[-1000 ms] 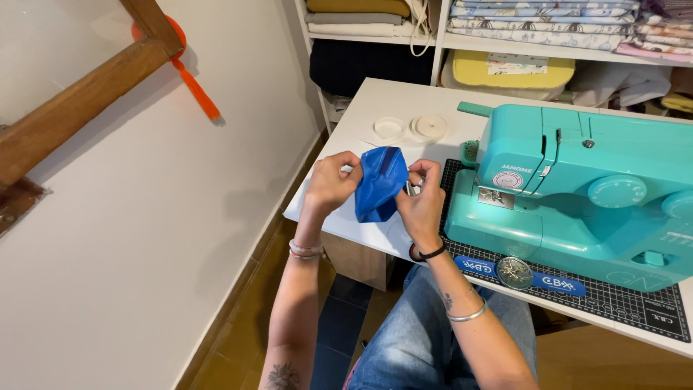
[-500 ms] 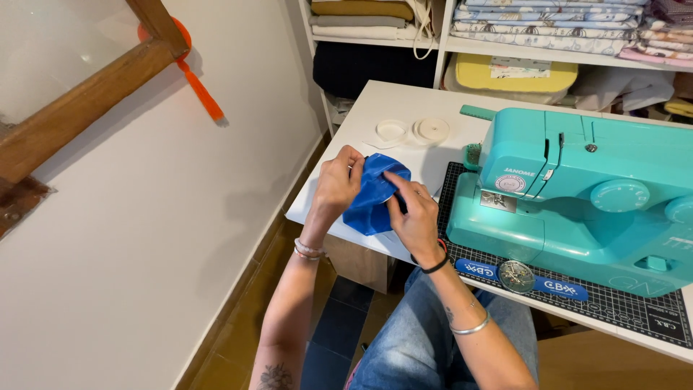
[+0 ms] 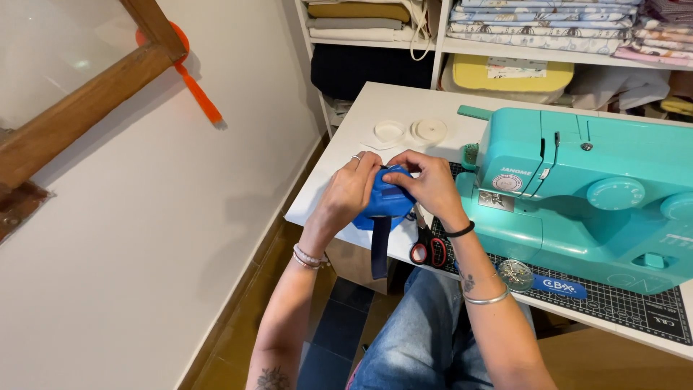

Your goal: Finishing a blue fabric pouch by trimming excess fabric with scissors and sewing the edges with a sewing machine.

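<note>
**A:** Start closest to you. What's nearest, reckoned from the sewing machine?

**B:** Your jeans-clad lap (image 3: 426, 332) sits below the table edge, on the near side of the turquoise sewing machine (image 3: 585, 195). Your right forearm, with a silver bangle (image 3: 485, 298) and a black band at the wrist, crosses up toward the machine's left end.

**A:** And your hands?

**B:** Both meet just left of the machine's needle end. Your left hand (image 3: 350, 191) is curled around the left side of a small piece of blue fabric (image 3: 386, 206), fingers closed on it. Your right hand (image 3: 426, 180) covers its top right, fingertips pinched down onto the cloth. A dark blue strap (image 3: 380, 249) hangs from the fabric past the table edge.

**A:** What lies under them?

**B:** Red-handled scissors (image 3: 426, 245) rest just beneath your right wrist, at the left edge of the black cutting mat (image 3: 635, 307) that the machine stands on. A small round tin of pins (image 3: 515, 274) sits on that mat in front of the machine.

**A:** Farther off?

**B:** Two white rolls of tape (image 3: 411, 131) lie on the white table (image 3: 404, 101) beyond your hands, behind the machine's left end. Past the machine, shelves hold folded fabrics (image 3: 541, 29).
</note>
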